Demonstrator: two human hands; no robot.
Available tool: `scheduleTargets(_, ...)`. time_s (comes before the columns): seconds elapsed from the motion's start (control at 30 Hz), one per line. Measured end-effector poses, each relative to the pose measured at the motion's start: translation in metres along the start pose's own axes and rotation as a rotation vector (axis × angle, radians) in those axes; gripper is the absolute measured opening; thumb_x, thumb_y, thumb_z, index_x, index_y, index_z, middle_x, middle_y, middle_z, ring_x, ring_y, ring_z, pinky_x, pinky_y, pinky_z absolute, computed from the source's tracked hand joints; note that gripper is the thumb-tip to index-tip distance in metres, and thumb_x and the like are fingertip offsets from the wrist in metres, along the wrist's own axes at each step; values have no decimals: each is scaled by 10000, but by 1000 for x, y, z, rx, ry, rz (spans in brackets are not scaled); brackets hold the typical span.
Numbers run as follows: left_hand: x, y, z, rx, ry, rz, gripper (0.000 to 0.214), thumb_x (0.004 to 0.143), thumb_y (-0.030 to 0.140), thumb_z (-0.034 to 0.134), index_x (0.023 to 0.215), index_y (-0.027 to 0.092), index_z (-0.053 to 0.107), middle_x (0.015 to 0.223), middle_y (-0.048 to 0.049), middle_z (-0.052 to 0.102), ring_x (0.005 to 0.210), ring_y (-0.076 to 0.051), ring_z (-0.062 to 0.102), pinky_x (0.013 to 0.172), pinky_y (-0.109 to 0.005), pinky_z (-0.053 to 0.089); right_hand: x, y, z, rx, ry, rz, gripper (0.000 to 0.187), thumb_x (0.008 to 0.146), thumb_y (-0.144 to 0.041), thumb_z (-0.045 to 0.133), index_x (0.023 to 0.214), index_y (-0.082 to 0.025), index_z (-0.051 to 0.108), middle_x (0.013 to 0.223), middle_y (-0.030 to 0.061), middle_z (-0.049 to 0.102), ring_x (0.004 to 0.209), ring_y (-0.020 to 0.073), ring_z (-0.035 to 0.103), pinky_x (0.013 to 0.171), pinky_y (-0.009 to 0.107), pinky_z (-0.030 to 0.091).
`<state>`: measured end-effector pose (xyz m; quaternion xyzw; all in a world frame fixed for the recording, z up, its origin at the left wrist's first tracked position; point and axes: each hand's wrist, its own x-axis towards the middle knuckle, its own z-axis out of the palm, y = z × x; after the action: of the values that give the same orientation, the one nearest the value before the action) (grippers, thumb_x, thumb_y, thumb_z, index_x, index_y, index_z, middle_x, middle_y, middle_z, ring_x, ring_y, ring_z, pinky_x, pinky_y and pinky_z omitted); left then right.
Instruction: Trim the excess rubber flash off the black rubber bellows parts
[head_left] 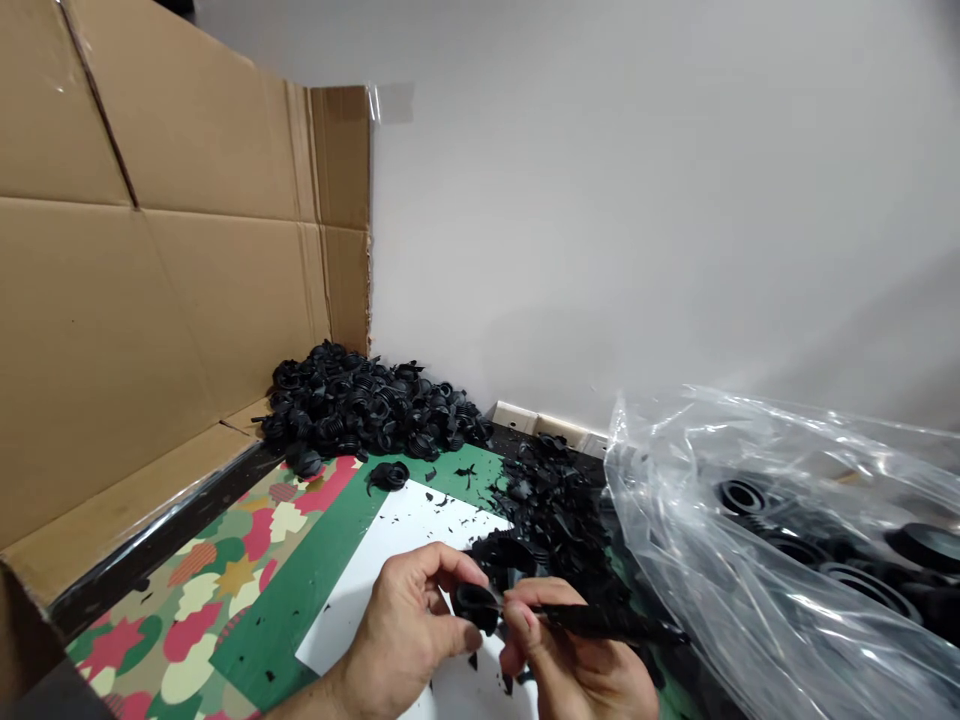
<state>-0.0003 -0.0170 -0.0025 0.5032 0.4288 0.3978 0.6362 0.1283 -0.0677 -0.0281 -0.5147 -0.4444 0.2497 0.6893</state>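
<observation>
Left hand (pixel 409 622) pinching cupped black part (pixel 475 606), right hand (pixel 574 660) gripping pen-like black tool (pixel 611 622), whose slipping could nick the left hand.

A plain grey wall (pixel 600 200) rises behind the dark tabletop (pixel 172 533), brown cardboard panels (pixel 202 300) standing along the left.

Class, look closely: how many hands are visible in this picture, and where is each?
2. The left hand pinches a small black part above the white sheet; beside it, the right hand grips a slim black tool. No others show.
</observation>
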Motion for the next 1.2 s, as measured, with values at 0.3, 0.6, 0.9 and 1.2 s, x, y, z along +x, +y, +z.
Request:
scheduleTargets(0.3,3,-8,-2,-83,15,22,313,470,28,724,752,152,668,634,15,642,566,-114,538,495,-197,411,5,-11,-7,69,78,0,127,753,-347,728,737,-224,697,605,1,654,433,131,558,445,252,435)
scheduleTargets(0.6,2,-2,-3,-115,5,32,335,488,53,748,796,150,662,708,-4,653,647,-128,551,564,-207,430,33,-12,-43,-145,-63,161,305,659,-478,762,748,-188,724,655,59,700,549,201,636,556,301,528)
scheduleTargets(0.9,2,-4,-5,-98,43,22,338,501,60,750,813,167,671,658,17,640,603,-112,528,535,-191,423,22,-14,-27,-50,69,220,308,658,-477,757,778,-196,716,730,27,684,517,148,615,529,253,529)
scheduleTargets(1.2,3,-3,-1,-182,138,-66,332,445,-1,678,734,162,691,653,32,636,462,-73,489,394,-171,389,5,10,-6,202,70,35,196,691,-402,783,744,-220,735,787,19,645,431,95,552,441,241,465)
